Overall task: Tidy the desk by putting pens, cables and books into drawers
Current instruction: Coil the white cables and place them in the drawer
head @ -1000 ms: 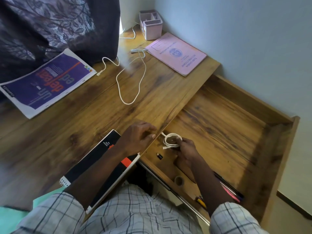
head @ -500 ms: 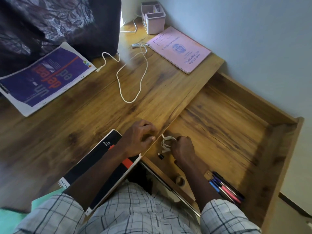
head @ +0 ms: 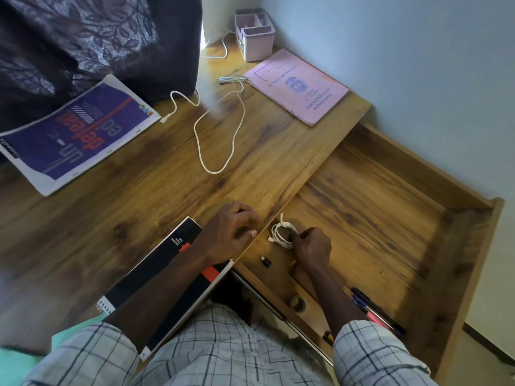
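A white shirt crossed by a check of thin dark lines is worn, its fabric filling the lower edge of the view. The sleeves are cut short or turned up: the left sleeve (head: 80, 355) ends above the elbow, and the right sleeve (head: 373, 355) ends at a similar height with a plain hem. Both forearms are left bare. No watch, ring or band is seen on the left hand (head: 228, 235) or the right hand (head: 313, 247).

White coiled cable (head: 283, 232), pink record book (head: 298, 86), purple-and-white magazine (head: 75, 132), wood-grain drawer (head: 370, 218)
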